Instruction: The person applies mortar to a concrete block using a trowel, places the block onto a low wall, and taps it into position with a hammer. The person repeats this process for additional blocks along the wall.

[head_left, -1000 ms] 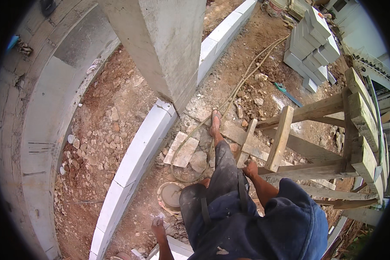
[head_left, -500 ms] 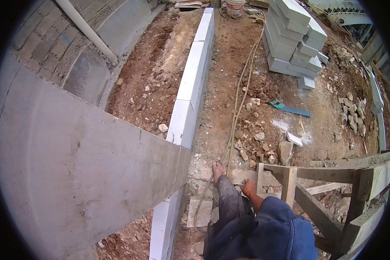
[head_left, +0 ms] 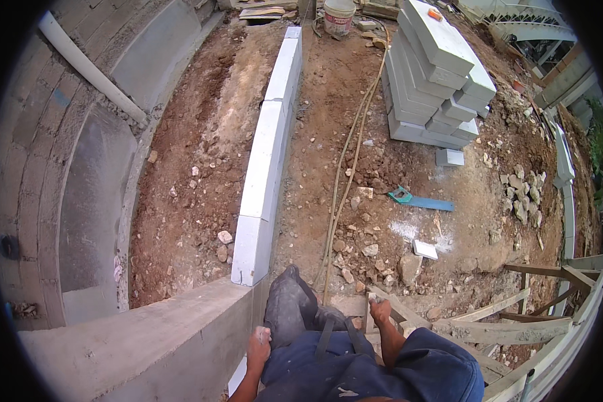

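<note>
My left hand (head_left: 258, 345) is closed, low beside my thigh, next to the grey concrete beam (head_left: 147, 328). Pale dust or some small pale thing shows at its fingers; I cannot make out which. My right hand (head_left: 380, 309) is curled into a fist at the end of a wooden board (head_left: 390, 307). Whether it grips the wood or only hangs beside it does not show. Ahead of my left side runs a low row of white blocks (head_left: 256, 167), its near end close to my knee.
A hose (head_left: 345, 181) lies along the dirt ahead. To the right are a handsaw (head_left: 422, 202), a small block offcut (head_left: 425, 250), rubble (head_left: 521, 194) and a stack of white blocks (head_left: 429, 80). Timber framing (head_left: 502, 329) stands at my right; a bucket (head_left: 338, 17) stands far ahead.
My view has shifted, and the concrete beam now sits lower in the picture. My left hand has come into sight. My right hand stays closed near the timber.
</note>
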